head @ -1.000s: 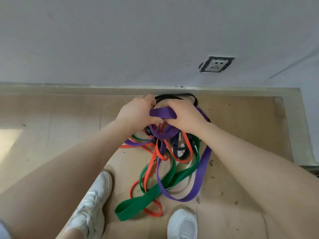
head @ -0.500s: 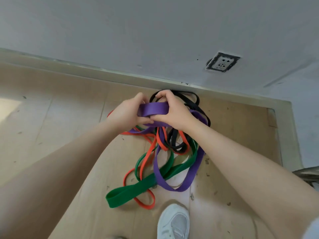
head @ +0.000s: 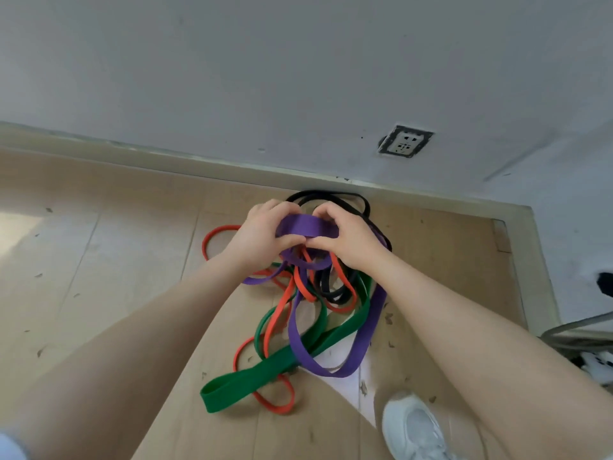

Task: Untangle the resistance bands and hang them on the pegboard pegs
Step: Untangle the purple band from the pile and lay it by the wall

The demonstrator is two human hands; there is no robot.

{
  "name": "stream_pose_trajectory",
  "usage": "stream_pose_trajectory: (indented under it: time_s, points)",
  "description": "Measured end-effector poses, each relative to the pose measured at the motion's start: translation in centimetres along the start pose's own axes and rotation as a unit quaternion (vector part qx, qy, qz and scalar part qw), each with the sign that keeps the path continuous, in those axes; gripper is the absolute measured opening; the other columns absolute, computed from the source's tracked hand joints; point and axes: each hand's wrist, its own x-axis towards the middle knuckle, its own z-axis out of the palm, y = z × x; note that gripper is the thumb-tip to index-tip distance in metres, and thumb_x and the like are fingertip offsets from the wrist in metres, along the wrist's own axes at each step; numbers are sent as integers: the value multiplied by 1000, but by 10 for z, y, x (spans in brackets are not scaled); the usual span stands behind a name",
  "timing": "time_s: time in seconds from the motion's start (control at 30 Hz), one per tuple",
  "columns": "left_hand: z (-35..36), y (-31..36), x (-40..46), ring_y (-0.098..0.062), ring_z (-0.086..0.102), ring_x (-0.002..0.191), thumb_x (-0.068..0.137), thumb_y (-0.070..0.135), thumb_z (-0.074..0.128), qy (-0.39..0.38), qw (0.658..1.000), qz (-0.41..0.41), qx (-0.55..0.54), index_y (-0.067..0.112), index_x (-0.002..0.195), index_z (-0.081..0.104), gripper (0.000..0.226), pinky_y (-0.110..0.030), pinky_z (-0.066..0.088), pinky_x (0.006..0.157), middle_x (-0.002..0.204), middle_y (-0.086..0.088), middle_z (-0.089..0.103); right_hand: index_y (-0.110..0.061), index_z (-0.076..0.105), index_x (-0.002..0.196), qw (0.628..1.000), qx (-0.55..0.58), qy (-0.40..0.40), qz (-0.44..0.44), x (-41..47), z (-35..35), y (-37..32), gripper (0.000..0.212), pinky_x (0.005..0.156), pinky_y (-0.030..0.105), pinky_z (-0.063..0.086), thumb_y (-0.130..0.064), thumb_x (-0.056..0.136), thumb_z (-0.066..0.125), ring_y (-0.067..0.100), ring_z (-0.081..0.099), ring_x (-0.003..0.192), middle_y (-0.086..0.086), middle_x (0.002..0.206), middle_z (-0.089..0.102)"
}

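Four bands (head: 331, 340), two hands (head: 262, 237), one shoe (head: 414, 426).

Bands (head: 298, 327) lay tangled mid-frame on floor (head: 99, 260), hands (head: 306, 239) above them; socket (head: 405, 141) upper right, shoe (head: 411, 426) lower right.

There is only one camera, and I am wearing it on my head. It is looking forward and down, so it is seeing from high above the wooden floor (head: 99, 260). It is tipping a little, so the floor edge is slanting. My two arms are reaching out from the bottom corners, and my left hand (head: 262, 237) and right hand (head: 348, 240) are sitting close in the middle. The white wall (head: 265, 78) with its wall socket (head: 405, 141) is filling the top. My white shoe (head: 411, 426) is showing at the bottom edge.
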Motion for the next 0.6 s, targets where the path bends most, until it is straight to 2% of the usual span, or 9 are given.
stream_pose_trajectory:
  time_s: [0.07, 0.17, 0.23, 0.27, 0.33, 0.4, 0.43, 0.5, 0.6]
  points:
    - [10, -2, 11, -15, 36, 100, 83, 29, 66, -9, 1000, -20, -4, 18, 121, 56, 41, -30, 34, 91, 104, 6, 47, -29, 51, 101, 999, 39, -3, 10, 4, 1, 17, 28, 73, 11, 40, -28, 81, 71, -5, 53, 86, -20, 93, 57]
    - [28, -4, 22, -22, 42, 108, 86, 31, 63, 9, 998, -59, -15, 20, 124, 56, 40, -37, 37, 98, 111, 0, 52, -25, 52, 105, 993, 114, -18, 31, 8, 4, 40, 23, 72, 13, 44, -33, 87, 63, -2, 58, 83, -14, 92, 61]
    - [48, 0, 20, -27, 37, 122, 89, 31, 58, 93, 986, -138, 6, 19, 130, 50, 43, -38, 32, 102, 129, -7, 46, -21, 52, 105, 979, 195, -11, 52, 7, 6, 45, 18, 70, 19, 46, -34, 92, 54, 6, 60, 75, -7, 82, 62]
    - [58, 8, 15, -27, 38, 123, 91, 31, 56, 146, 971, -190, -1, 17, 128, 50, 40, -38, 34, 101, 131, -9, 44, -20, 51, 103, 971, 230, 3, 62, 5, 7, 44, 17, 67, 20, 46, -33, 94, 51, 9, 58, 69, -5, 75, 60]
    - [74, 30, 1, -23, 52, 109, 95, 31, 48, 210, 937, -262, -93, 17, 111, 55, 23, -33, 44, 88, 112, -4, 54, -16, 52, 96, 933, 341, 38, 104, -1, 7, 38, 16, 58, 21, 45, -31, 94, 52, 10, 52, 57, -3, 63, 54]
    - [84, 58, -16, -11, 58, 91, 98, 34, 39, 205, 900, -283, -261, 22, 97, 55, 20, -25, 46, 77, 92, 6, 59, -12, 53, 87, 862, 477, 59, 165, -8, 3, 25, 18, 48, 22, 42, -28, 91, 59, 9, 47, 48, -4, 54, 49]
    - [87, 71, -24, -8, 58, 90, 98, 36, 38, 201, 883, -276, -320, 22, 98, 55, 22, -23, 47, 77, 93, 7, 60, -10, 53, 85, 831, 522, 66, 182, -12, -1, 19, 20, 47, 23, 42, -26, 88, 63, 10, 47, 46, -4, 52, 49]
    - [93, 92, -37, -6, 59, 95, 95, 38, 43, 202, 878, -240, -360, 21, 106, 52, 22, -19, 50, 76, 102, 6, 59, -6, 58, 92, 812, 546, 58, 198, -21, -11, 7, 27, 56, 28, 49, -29, 84, 68, 12, 56, 55, -1, 60, 58]
    - [93, 112, -53, 7, 59, 85, 91, 32, 54, 191, 909, -205, -308, 25, 108, 50, 19, -11, 50, 68, 95, 12, 60, -7, 65, 106, 830, 526, 11, 183, -42, -29, -8, 34, 77, 37, 55, -35, 86, 64, 23, 65, 87, 9, 95, 68]
